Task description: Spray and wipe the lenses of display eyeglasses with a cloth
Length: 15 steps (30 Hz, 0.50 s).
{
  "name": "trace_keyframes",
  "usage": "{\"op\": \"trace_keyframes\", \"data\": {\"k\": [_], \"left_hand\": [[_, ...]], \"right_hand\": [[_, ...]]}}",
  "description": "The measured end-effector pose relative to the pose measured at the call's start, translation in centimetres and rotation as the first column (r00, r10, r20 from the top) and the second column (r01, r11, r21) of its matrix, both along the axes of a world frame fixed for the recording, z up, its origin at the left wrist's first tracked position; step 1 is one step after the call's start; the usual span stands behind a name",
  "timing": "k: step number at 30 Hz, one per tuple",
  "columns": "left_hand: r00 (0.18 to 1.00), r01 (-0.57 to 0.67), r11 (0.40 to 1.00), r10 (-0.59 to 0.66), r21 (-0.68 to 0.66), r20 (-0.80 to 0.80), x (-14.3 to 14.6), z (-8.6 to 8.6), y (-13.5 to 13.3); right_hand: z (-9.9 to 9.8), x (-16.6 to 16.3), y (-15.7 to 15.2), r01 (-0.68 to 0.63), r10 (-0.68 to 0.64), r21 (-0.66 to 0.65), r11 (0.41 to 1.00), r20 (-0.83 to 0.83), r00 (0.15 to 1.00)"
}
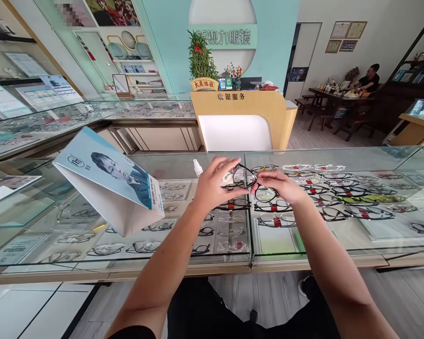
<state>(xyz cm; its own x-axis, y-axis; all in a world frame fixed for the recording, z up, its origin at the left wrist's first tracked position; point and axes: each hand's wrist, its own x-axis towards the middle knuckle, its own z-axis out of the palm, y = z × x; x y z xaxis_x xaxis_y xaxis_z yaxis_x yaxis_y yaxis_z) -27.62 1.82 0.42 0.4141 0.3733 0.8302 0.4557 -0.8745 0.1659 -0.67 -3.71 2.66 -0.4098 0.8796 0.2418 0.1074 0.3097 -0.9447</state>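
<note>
A pair of black-framed eyeglasses [243, 177] is up above the glass counter, between my two hands. My left hand [214, 182] grips one side, with the index finger at the top of the rim and the thumb along its lower edge. On the other side, my right hand [280, 186] pinches the frame near the middle and the second lens. Something small and white shows behind my left fingers; I cannot make out what it is. Just beyond that hand stands a white spray bottle [198, 168].
Rows of eyeglasses [349, 192] lie in the glass display counter [229, 269]. A blue folded advertising stand [109, 176] rests on top at left. Farther back are a wooden cashier desk [238, 106] with a potted plant [202, 59], and a person [369, 80] seated at a dark table.
</note>
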Motion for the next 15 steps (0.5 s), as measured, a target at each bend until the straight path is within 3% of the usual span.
{"op": "trace_keyframes", "data": {"k": [6,10,13,15], "left_hand": [[0.999,0.03,0.999,-0.03,-0.022,-0.022,0.2,0.2,-0.2],[0.996,0.087,0.995,-0.088,0.057,0.019,0.3,0.2,-0.3],[0.996,0.06,0.991,-0.068,0.12,0.058,0.1,0.9,-0.5],[0.995,0.012,0.987,-0.027,0.161,0.092,-0.2,2.2,-0.6]], "right_hand": [[0.3,0.0,-0.1,-0.028,0.028,0.006,1.0,-0.006,1.0],[0.5,-0.2,-0.7,0.002,-0.002,0.054,0.999,0.012,1.0],[1.3,0.0,-0.8,0.131,-0.123,0.201,0.971,-0.048,0.991],[2.7,0.6,-0.5,0.303,-0.272,0.331,0.894,-0.137,0.953]]}}
